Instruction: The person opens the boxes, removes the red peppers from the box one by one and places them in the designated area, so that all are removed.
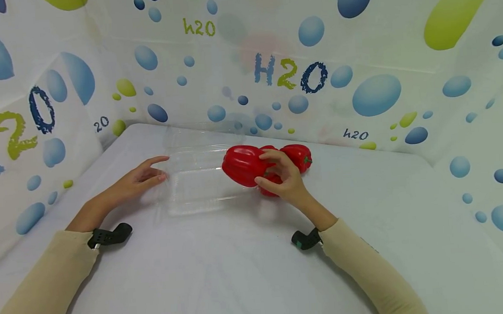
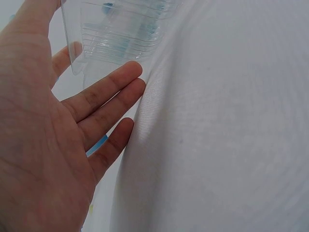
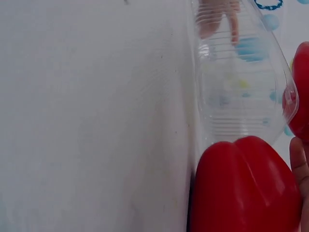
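White counter, bubble-print walls behind. Right hand clasping red pepper: smooth, firm, probably slippery; best taken round its belly. Left hand flat, fingers straight, touching flimsy clear tray beside that grip.

Left hand: fingers straight, palm down, arm extended forward. Right hand: fingers and thumb curled in a grip, wrist raised.

White-covered table; bearing clear plastic clamshell container, lid open, and red bell peppers just beside.
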The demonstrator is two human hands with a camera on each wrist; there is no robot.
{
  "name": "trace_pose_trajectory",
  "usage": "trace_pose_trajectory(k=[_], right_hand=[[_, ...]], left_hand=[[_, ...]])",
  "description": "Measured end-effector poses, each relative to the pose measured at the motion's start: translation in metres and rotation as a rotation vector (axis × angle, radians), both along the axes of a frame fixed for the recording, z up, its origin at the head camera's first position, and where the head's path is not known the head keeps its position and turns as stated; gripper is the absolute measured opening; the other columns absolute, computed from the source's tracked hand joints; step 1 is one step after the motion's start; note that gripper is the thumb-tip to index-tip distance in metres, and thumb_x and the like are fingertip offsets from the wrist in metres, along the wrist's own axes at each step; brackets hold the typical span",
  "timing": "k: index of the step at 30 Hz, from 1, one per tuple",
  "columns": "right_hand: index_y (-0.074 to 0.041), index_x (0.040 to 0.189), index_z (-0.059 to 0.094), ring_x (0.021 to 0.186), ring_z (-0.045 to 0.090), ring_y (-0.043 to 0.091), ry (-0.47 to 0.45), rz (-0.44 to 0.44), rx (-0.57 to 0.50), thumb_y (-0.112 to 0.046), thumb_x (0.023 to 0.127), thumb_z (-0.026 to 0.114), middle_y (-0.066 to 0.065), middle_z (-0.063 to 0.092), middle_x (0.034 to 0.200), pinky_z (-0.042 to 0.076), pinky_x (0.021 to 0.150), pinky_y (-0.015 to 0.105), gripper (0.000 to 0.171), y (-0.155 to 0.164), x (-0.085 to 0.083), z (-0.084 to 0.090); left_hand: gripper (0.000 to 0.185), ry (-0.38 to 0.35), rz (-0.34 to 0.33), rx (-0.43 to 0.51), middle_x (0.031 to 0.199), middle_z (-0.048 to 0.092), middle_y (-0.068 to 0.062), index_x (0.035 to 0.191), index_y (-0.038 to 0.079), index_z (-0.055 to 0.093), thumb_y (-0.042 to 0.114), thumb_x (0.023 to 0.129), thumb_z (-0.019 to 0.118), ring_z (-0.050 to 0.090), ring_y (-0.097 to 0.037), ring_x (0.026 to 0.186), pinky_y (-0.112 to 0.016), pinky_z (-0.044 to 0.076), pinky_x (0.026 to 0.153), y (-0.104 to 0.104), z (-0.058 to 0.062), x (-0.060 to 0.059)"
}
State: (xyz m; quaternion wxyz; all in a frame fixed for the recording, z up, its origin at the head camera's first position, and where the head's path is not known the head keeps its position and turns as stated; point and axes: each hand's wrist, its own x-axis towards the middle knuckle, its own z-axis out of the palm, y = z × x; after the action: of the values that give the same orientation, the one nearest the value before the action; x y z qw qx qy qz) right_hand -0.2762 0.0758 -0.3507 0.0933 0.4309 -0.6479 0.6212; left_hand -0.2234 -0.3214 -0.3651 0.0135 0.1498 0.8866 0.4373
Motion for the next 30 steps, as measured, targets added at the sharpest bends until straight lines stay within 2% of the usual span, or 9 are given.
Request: trace_pose_trajectory(k=[5,12,17,19,23,25,28,30], right_hand=[[0.008,0.123,0.049,0.118,0.053,0.021,0.015,-0.021,0.004,0.013,0.075,0.07,0.009,0.053,0.129,0.054,0.088,0.029,0.053,0.007,-0.002,-0.001],[0.009,0.122,0.047,0.12,0.051,0.021,0.009,-0.023,0.004,0.012,0.075,0.07,0.002,0.053,0.131,0.054,0.089,0.028,0.053,0.017,-0.003,0.0],[0.01,0.123,0.047,0.118,0.053,0.021,-0.009,-0.025,-0.007,0.016,0.077,0.068,-0.001,0.052,0.132,0.054,0.089,0.028,0.051,0.024,-0.003,0.0],[0.011,0.123,0.047,0.116,0.054,0.022,-0.014,-0.024,-0.016,0.018,0.077,0.067,-0.001,0.052,0.131,0.054,0.089,0.028,0.051,0.027,-0.003,0.001],[0.011,0.124,0.047,0.115,0.054,0.021,-0.005,-0.037,-0.011,0.019,0.077,0.065,-0.002,0.053,0.13,0.054,0.089,0.027,0.051,0.032,-0.003,0.001],[0.011,0.124,0.047,0.115,0.054,0.02,0.001,-0.05,-0.006,0.02,0.077,0.065,-0.002,0.053,0.13,0.054,0.089,0.026,0.052,0.034,-0.003,0.001],[0.011,0.125,0.046,0.114,0.055,0.02,0.007,-0.056,-0.008,0.02,0.076,0.065,-0.001,0.052,0.13,0.054,0.089,0.025,0.053,0.037,-0.004,0.001],[0.011,0.125,0.046,0.113,0.056,0.02,0.002,-0.051,-0.013,0.019,0.077,0.066,0.0,0.052,0.13,0.054,0.089,0.026,0.053,0.039,-0.004,0.002]], left_hand=[[0.057,-0.012,0.008,-0.011,0.125,0.059,-0.022,0.152,0.01,0.028,0.019,0.101,0.052,0.053,0.006,0.101,-0.011,0.041,0.087,0.0,0.001,0.001],[0.057,-0.024,0.007,-0.023,0.127,0.058,-0.021,0.152,0.011,0.027,0.022,0.102,0.051,0.052,0.005,0.104,-0.025,0.043,0.092,0.0,0.002,0.001],[0.057,-0.022,0.009,-0.02,0.126,0.058,-0.021,0.152,0.01,0.027,0.022,0.102,0.051,0.052,0.006,0.104,-0.022,0.043,0.092,0.001,0.002,0.001],[0.057,-0.023,0.008,-0.017,0.127,0.058,-0.021,0.152,0.01,0.027,0.022,0.102,0.051,0.052,0.006,0.104,-0.029,0.044,0.096,0.001,0.002,0.001],[0.057,-0.034,0.005,-0.006,0.127,0.057,-0.022,0.153,0.012,0.026,0.022,0.102,0.051,0.052,0.001,0.105,-0.052,0.041,0.101,0.001,0.002,0.002],[0.058,-0.037,0.005,-0.004,0.128,0.056,-0.022,0.153,0.012,0.025,0.022,0.102,0.051,0.052,-0.002,0.106,-0.057,0.04,0.101,0.001,0.002,0.002],[0.058,-0.035,0.004,-0.004,0.128,0.056,-0.022,0.153,0.012,0.025,0.022,0.102,0.051,0.051,-0.002,0.106,-0.058,0.039,0.101,0.001,0.002,0.002],[0.059,-0.035,0.007,-0.01,0.128,0.056,-0.021,0.153,0.013,0.025,0.022,0.102,0.051,0.051,0.001,0.106,-0.05,0.042,0.101,0.001,0.002,0.002]])
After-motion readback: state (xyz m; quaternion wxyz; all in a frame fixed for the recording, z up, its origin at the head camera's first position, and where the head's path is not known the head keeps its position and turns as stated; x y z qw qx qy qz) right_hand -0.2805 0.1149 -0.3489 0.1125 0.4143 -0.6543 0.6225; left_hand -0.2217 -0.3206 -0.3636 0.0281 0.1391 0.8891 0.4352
